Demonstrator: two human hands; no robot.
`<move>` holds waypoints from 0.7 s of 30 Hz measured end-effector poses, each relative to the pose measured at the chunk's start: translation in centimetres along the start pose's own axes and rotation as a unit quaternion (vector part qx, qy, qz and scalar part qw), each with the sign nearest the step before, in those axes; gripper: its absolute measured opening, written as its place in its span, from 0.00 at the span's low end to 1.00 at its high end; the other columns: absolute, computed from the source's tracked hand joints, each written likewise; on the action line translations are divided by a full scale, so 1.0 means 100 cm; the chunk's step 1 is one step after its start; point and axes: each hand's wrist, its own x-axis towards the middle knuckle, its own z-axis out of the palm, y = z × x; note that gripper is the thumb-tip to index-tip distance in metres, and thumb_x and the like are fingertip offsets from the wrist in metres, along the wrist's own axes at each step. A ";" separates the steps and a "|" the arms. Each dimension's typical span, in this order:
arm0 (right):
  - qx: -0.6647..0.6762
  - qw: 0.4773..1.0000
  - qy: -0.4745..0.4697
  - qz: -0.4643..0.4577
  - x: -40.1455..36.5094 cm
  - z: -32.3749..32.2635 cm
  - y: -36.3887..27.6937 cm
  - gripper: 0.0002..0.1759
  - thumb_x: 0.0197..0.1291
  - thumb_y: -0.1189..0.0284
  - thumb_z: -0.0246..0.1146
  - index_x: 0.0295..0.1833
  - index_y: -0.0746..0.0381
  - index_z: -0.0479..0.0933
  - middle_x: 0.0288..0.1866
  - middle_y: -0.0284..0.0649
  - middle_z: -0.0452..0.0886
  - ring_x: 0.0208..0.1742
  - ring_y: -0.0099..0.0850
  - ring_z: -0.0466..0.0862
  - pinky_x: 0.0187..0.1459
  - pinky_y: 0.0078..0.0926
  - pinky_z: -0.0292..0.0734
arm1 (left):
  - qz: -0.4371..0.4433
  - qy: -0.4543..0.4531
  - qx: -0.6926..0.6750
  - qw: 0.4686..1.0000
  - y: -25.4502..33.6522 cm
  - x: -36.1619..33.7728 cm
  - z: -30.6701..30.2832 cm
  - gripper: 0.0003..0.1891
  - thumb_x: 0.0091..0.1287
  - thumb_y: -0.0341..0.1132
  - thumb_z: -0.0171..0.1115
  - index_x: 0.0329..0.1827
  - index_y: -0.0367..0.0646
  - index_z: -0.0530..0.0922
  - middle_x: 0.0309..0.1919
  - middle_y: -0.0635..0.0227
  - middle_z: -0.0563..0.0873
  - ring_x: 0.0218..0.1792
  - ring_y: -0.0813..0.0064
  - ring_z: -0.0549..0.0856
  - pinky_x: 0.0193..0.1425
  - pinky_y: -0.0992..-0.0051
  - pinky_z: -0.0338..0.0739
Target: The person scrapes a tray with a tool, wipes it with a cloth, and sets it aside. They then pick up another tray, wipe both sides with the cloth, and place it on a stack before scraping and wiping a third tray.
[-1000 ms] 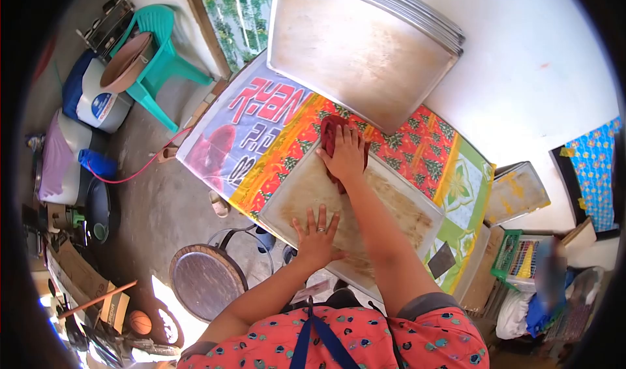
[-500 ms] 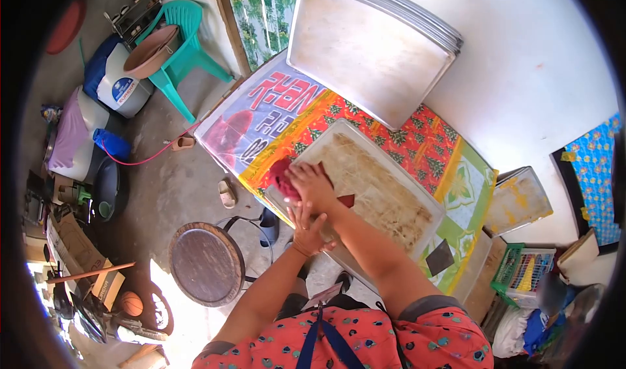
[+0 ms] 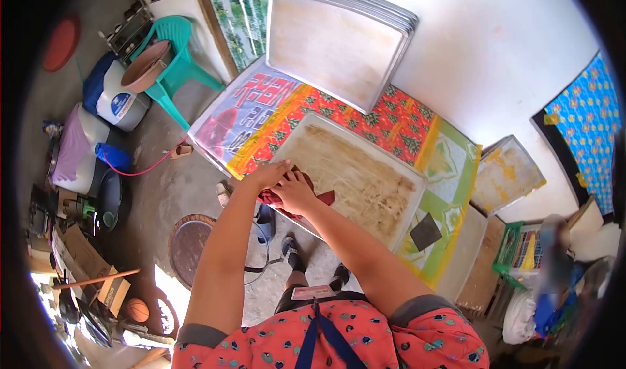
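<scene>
Holding bunched dark red cloth (image 3: 272, 199) under right hand (image 3: 293, 191), fingers slightly apart, pressed down at near-left corner of tray (image 3: 355, 167). Crossing in at same corner with left hand (image 3: 268, 174), right beside the other hand; can't tell if gripping cloth or rim. Lying flat on table cover (image 3: 401, 124), over red tree print, with brownish residue across tray surface, heaviest toward right end. Just right of tray, on green floral section: dark square piece (image 3: 426, 232). Behind, on table, leaning against white wall: stack of metal trays (image 3: 336, 43). Beyond table's right end, also leaning on wall: yellow-stained tray (image 3: 507, 176). Over on left: green chair (image 3: 171, 75) with brown basin (image 3: 147, 67) on it. Below table's left edge, near feet: round stool (image 3: 189, 248).
</scene>
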 end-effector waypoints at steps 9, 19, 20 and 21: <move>0.135 0.991 0.004 0.020 -0.183 -0.030 0.017 0.21 0.49 0.61 0.68 0.52 0.42 0.80 0.60 0.29 0.74 0.64 0.41 0.67 0.64 0.49 0.60 | -0.006 0.053 0.141 0.989 0.011 -0.010 0.026 0.35 0.73 0.60 0.27 0.74 0.44 0.53 0.74 0.63 0.59 0.73 0.63 0.60 0.74 0.44 0.44; 0.361 0.766 -0.192 0.496 -0.463 -0.132 -0.027 0.18 0.51 0.68 0.68 0.50 0.57 0.81 0.47 0.44 0.81 0.51 0.43 0.79 0.51 0.40 0.74 | 0.084 0.085 0.046 0.992 -0.006 -0.027 0.026 0.38 0.70 0.62 0.38 0.74 0.43 0.56 0.72 0.59 0.61 0.71 0.61 0.64 0.73 0.48 0.51; 0.496 0.663 -0.072 0.557 -0.503 -0.115 -0.031 0.19 0.50 0.68 0.69 0.49 0.59 0.81 0.46 0.46 0.82 0.49 0.41 0.81 0.50 0.39 0.75 | 0.127 0.097 -0.017 0.987 -0.012 -0.034 0.029 0.38 0.69 0.62 0.41 0.73 0.43 0.58 0.71 0.58 0.63 0.70 0.60 0.65 0.72 0.48 0.54; 0.610 0.526 0.053 0.590 -0.549 -0.080 -0.041 0.20 0.50 0.67 0.70 0.49 0.62 0.80 0.45 0.48 0.83 0.47 0.39 0.83 0.48 0.38 0.76 | 0.113 0.138 -0.256 0.950 -0.012 -0.053 0.032 0.36 0.68 0.61 0.45 0.70 0.43 0.63 0.69 0.57 0.66 0.68 0.59 0.67 0.71 0.49 0.57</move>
